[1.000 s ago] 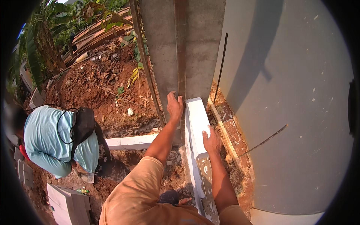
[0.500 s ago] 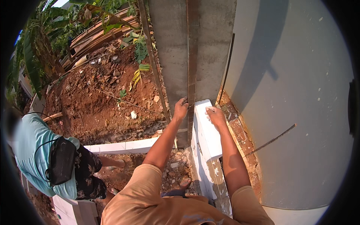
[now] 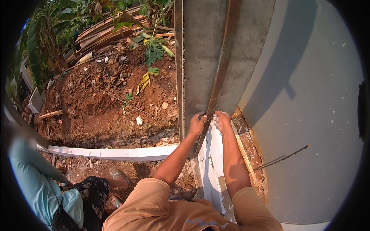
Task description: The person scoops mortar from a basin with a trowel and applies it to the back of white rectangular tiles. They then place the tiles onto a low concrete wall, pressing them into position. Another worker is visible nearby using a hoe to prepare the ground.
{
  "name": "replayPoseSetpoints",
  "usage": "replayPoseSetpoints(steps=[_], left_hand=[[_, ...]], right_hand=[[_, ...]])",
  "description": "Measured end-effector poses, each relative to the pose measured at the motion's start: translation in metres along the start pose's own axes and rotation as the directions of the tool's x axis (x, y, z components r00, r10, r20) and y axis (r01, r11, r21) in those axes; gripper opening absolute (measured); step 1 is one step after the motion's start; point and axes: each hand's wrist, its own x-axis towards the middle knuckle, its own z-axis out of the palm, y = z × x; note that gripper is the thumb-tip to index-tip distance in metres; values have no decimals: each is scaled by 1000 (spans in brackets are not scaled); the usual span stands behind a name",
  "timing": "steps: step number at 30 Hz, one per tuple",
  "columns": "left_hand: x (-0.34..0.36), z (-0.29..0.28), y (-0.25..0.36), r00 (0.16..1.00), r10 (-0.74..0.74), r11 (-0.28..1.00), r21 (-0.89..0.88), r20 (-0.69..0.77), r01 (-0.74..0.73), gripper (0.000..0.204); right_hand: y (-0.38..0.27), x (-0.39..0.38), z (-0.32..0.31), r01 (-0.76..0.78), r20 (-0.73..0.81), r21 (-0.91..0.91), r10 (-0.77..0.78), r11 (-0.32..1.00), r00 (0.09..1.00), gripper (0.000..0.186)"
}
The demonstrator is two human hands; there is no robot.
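Note:
A grey concrete column point(image 3: 200, 57) stands in front of me, with a long narrow brown strip point(image 3: 221, 69) running down its face. My left hand point(image 3: 197, 124) is at the strip's left edge, fingers pinched. Just right of the strip, my right hand point(image 3: 222, 120) is closed, with whitish dust on its fingers. Between the fingertips runs what looks like a thin string, partly hidden by the hands. Below my right hand a white block wall point(image 3: 210, 150) meets the column's foot, with grey mortar smeared on its side.
A rebar rod point(image 3: 283, 157) juts from the large grey wall point(image 3: 308, 115) at right. To the left, a person in a teal shirt point(image 3: 32, 179) stands beside a low white block row point(image 3: 111, 153). Red soil point(image 3: 104, 104), planks point(image 3: 110, 34) and plants lie beyond.
My view has shifted, so the column appears farther right. Both hands have come closer together at the brown strip. The person at left has turned and extends an arm.

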Motion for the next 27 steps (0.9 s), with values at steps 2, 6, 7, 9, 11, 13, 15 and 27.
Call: replayPoseSetpoints(steps=[2, 6, 7, 9, 11, 13, 15, 27], left_hand=[[-2, 1, 21, 960, -277, 956, -82, 48, 281, 29], [27, -29, -14, 958, -238, 951, -162, 160, 263, 28], [25, -23, -10, 982, -164, 985, -39, 94, 168, 29], [25, -13, 5, 994, -109, 960, 261, 22, 100, 28], [27, -15, 6, 994, 76, 816, 578, -75, -19, 25], [16, -11, 11, 982, 181, 702, 706, -56, -89, 24], [8, -6, 28, 964, 266, 633, 758, -24, -155, 23], [12, -2, 31, 879, 472, 735, 581, -67, -350, 26]], right_hand=[[18, -37, 7, 119, -38, 72, -116, 990, 992, 18], [43, -102, 41, 389, 184, -280, -348, 878, 919, 30], [45, -95, 25, 347, 284, -240, -276, 907, 918, 36], [32, -70, -7, 275, 269, -204, -217, 940, 939, 35], [16, -51, -14, 211, 193, -127, -184, 969, 964, 34], [0, -32, -13, 146, 96, -283, -124, 948, 988, 31], [-11, -16, -14, 41, 115, -297, -7, 954, 993, 28], [5, 16, -6, 147, 185, -221, -106, 964, 977, 10]])
